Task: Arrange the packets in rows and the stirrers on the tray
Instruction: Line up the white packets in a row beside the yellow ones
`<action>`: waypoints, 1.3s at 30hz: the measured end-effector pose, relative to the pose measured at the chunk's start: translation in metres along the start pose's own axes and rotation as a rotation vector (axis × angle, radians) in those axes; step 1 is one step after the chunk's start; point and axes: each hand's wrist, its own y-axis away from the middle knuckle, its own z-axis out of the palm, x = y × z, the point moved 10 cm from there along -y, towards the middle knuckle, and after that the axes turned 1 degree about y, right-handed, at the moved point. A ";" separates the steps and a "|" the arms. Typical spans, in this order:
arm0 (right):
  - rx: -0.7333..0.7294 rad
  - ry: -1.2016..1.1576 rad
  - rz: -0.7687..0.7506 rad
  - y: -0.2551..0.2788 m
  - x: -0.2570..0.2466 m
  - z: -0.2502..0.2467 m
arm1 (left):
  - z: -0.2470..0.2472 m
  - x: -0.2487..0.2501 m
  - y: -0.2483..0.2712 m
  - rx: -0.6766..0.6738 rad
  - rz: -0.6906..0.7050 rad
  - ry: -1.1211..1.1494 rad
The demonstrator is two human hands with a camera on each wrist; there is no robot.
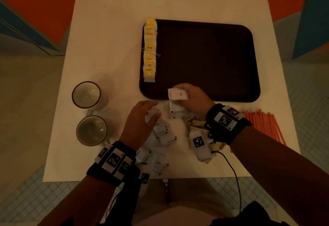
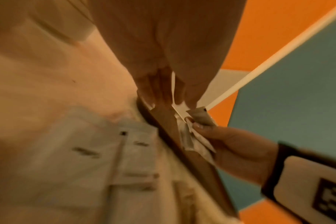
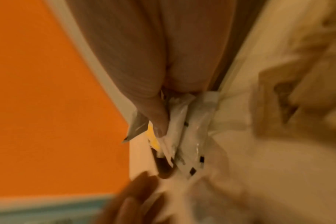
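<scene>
Pinching a thin stack of white packets, the right hand could fan or drop some; the left hand curls round another packet beside it.

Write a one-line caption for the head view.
Right hand holds white packets at the tray edge; left hand gathers from the pile.
</scene>
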 end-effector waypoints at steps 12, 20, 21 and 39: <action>-0.039 -0.580 0.046 0.004 -0.007 0.019 | 0.055 -0.001 -0.016 -0.197 -0.551 0.974; 0.061 -0.042 -0.098 0.010 -0.030 0.006 | 0.052 0.003 -0.014 -0.263 -0.521 0.941; 0.082 0.028 -0.139 0.012 -0.037 0.003 | 0.050 0.001 -0.014 -0.228 -0.531 0.952; -0.042 -0.030 0.041 0.042 -0.031 -0.001 | 0.018 -0.001 -0.013 -0.013 -0.517 1.046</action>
